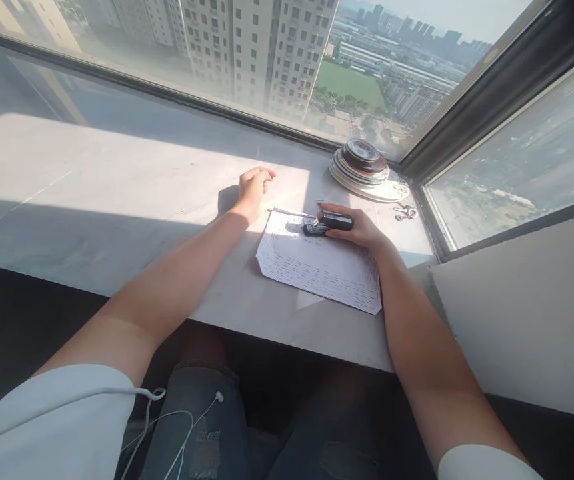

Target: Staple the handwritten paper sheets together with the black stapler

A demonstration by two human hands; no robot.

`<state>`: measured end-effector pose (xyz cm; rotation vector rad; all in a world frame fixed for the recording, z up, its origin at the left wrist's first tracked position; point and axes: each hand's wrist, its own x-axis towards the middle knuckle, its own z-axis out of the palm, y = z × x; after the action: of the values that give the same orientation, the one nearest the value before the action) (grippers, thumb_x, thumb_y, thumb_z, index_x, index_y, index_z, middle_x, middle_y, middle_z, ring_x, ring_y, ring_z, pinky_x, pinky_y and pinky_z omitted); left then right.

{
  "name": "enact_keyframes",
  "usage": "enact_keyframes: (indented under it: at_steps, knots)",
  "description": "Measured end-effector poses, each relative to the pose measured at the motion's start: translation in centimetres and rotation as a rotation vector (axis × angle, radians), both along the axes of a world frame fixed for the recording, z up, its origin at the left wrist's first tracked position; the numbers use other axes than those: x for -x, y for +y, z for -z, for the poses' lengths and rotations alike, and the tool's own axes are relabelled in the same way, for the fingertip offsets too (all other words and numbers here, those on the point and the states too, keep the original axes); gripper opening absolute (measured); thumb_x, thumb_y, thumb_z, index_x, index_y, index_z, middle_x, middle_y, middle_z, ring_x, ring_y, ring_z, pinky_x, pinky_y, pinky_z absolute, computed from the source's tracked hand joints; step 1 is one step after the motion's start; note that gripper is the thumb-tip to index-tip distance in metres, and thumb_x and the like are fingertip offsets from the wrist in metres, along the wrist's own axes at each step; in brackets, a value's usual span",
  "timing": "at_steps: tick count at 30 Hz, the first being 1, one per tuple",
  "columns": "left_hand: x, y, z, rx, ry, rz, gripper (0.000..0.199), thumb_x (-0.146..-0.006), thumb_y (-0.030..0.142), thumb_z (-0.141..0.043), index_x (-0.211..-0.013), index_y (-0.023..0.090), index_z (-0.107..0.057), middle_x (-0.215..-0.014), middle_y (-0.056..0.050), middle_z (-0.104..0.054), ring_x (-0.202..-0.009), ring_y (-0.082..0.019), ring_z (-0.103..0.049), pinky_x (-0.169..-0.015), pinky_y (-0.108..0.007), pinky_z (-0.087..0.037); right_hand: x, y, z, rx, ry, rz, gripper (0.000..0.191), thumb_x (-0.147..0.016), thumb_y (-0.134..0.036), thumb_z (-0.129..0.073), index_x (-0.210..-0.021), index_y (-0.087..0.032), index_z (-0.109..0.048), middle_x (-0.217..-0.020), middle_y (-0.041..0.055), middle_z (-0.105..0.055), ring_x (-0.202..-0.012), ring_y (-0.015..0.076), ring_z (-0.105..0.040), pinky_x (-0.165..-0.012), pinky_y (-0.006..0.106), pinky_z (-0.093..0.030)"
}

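Observation:
A black stapler (335, 221) is held in my right hand (359, 228), thumb and fingers around its rear part. The stapler's front end rests over the upper part of a sheet of white paper (321, 267) covered in printed or written lines, with clipped-looking corners. My left hand (253, 189) is raised just beyond the paper's upper left corner, its fingers curled together. Whether anything small is between those fingers cannot be made out.
The pale marble sill (117, 180) runs along the window. Stacked plates or lids (361, 170) stand in the back right corner, with keys (407, 213) beside them. A white earphone cable (187, 417) hangs over my lap.

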<state>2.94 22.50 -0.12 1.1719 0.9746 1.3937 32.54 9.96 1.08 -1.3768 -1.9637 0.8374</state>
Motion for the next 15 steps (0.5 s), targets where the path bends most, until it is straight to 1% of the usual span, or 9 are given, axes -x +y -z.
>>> enact_keyframes:
  at_steps: [4,6,8,10,11,13,14,15]
  knots:
    - [2.0,1.8,-0.2,-0.041,-0.029,-0.117,0.023,-0.085,0.025,-0.063,-0.062,0.025,-0.059,-0.082,-0.005,-0.065,-0.068,-0.018,-0.056,-0.061,-0.034,-0.043,1.0,1.8,0.5,-0.075,-0.055,-0.119,0.077,-0.082,-0.054,-0.093,-0.153,-0.036,-0.067,-0.155,0.0017,-0.065,-0.159,0.0377,-0.045,-0.138,0.064,-0.032]
    - [2.8,2.5,-0.2,-0.064,-0.056,-0.173,0.026,-0.087,0.028,-0.063,-0.062,0.025,-0.055,-0.08,-0.005,-0.064,-0.069,-0.019,-0.056,-0.061,-0.034,-0.043,1.5,2.6,0.3,-0.083,-0.063,-0.179,0.075,-0.082,-0.051,-0.093,-0.151,-0.034,-0.069,-0.158,0.0028,-0.063,-0.164,0.0382,-0.038,-0.139,0.063,-0.031]
    - [3.2,2.8,-0.1,-0.043,-0.065,-0.21,0.027,-0.089,0.032,-0.063,-0.064,0.025,-0.054,-0.079,-0.005,-0.062,-0.069,-0.019,-0.056,-0.06,-0.034,-0.043,2.4,3.4,0.1,-0.069,-0.073,-0.216,0.076,-0.083,-0.05,-0.092,-0.153,-0.03,-0.068,-0.157,0.0048,-0.064,-0.165,0.0382,-0.034,-0.139,0.061,-0.032]
    - [3.2,2.9,0.0,-0.011,-0.047,-0.222,0.028,-0.089,0.033,-0.063,-0.065,0.026,-0.053,-0.08,-0.005,-0.062,-0.069,-0.019,-0.056,-0.061,-0.034,-0.044,3.4,4.4,0.0,-0.062,-0.098,-0.246,0.077,-0.085,-0.053,-0.09,-0.153,-0.028,-0.067,-0.152,0.0045,-0.068,-0.164,0.0375,-0.037,-0.139,0.058,-0.033]
    - [3.2,2.9,0.0,-0.004,-0.036,-0.221,0.027,-0.089,0.033,-0.063,-0.065,0.026,-0.053,-0.08,-0.005,-0.063,-0.07,-0.019,-0.057,-0.061,-0.034,-0.044,3.9,4.9,0.1,-0.079,-0.115,-0.25,0.075,-0.084,-0.056,-0.09,-0.151,-0.029,-0.069,-0.148,0.0037,-0.07,-0.161,0.0376,-0.042,-0.138,0.057,-0.035]
    - [3.1,2.8,0.1,0.002,-0.029,-0.217,0.025,-0.088,0.032,-0.062,-0.065,0.026,-0.053,-0.081,-0.004,-0.064,-0.069,-0.019,-0.058,-0.061,-0.035,-0.044,4.9,6.2,0.5,-0.156,-0.161,-0.231,0.065,-0.08,-0.06,-0.093,-0.138,-0.033,-0.077,-0.139,0.0026,-0.075,-0.15,0.0393,-0.054,-0.133,0.059,-0.04]
    - [3.1,2.8,0.1,0.009,-0.031,-0.219,0.024,-0.088,0.031,-0.061,-0.065,0.026,-0.054,-0.081,-0.004,-0.064,-0.069,-0.019,-0.059,-0.061,-0.035,-0.044,5.2,6.9,0.9,-0.215,-0.187,-0.205,0.061,-0.077,-0.061,-0.096,-0.13,-0.034,-0.079,-0.139,0.0026,-0.075,-0.146,0.0403,-0.057,-0.132,0.061,-0.041]
    - [3.1,2.8,0.1,0.018,-0.035,-0.224,0.024,-0.087,0.03,-0.061,-0.065,0.026,-0.054,-0.082,-0.004,-0.064,-0.069,-0.019,-0.059,-0.06,-0.035,-0.044,5.5,7.5,1.2,-0.276,-0.211,-0.175,0.059,-0.074,-0.061,-0.099,-0.124,-0.035,-0.081,-0.142,0.003,-0.073,-0.146,0.0417,-0.056,-0.131,0.063,-0.039]
